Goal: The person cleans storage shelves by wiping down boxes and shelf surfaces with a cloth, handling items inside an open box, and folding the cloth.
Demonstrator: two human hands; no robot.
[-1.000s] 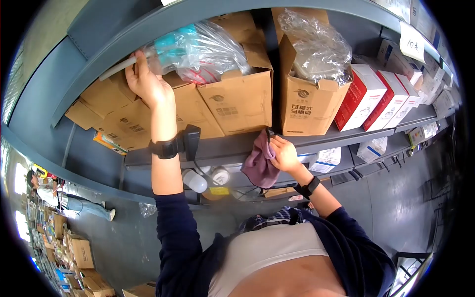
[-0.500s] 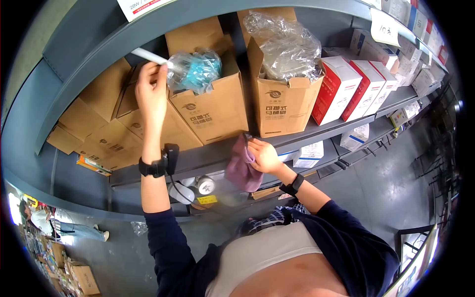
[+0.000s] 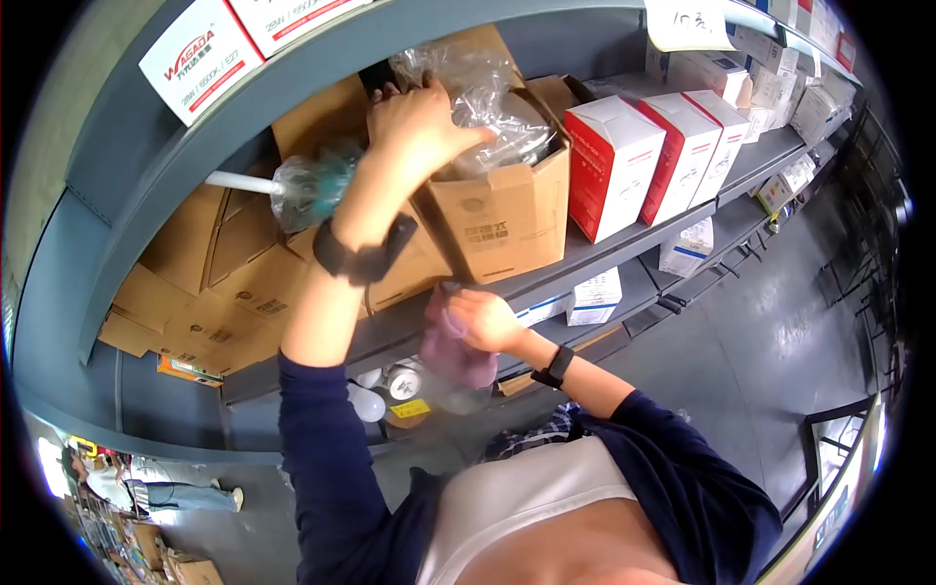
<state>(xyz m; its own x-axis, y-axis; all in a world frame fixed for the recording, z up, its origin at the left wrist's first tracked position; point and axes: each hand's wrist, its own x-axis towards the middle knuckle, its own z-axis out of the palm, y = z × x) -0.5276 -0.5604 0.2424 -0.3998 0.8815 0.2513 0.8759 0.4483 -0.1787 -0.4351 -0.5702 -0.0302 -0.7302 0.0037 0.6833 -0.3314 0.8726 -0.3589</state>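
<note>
My left hand [image 3: 419, 127] is over an opened cardboard box [image 3: 502, 229], its thumb stretched out and its fingers partly hidden behind. It lies at the crumpled clear plastic bags [image 3: 502, 122] in that box; whether it touches them I cannot tell. Under my left forearm, a white stick handle [image 3: 244, 182] sticks out to the left from a plastic-wrapped teal bundle [image 3: 327, 185] in the neighbouring box. My right hand [image 3: 485, 320] is closed around a purple cloth [image 3: 453, 346] that hangs in front of the shelf edge.
Red-and-white boxes [image 3: 614, 166] stand right of the cardboard boxes. More cartons [image 3: 210, 322] fill the left. White-and-red lamp boxes [image 3: 200, 63] sit on the upper shelf, above its grey edge [image 3: 292, 93]. Below are a white bulb [image 3: 367, 403] and a yellow label [image 3: 409, 408]. Another person [image 3: 146, 492] is at lower left.
My left hand has left the white handle and moved right, over the box with clear bags. My right hand, still gripping the cloth, has shifted slightly left in view. The camera view has turned a little.
</note>
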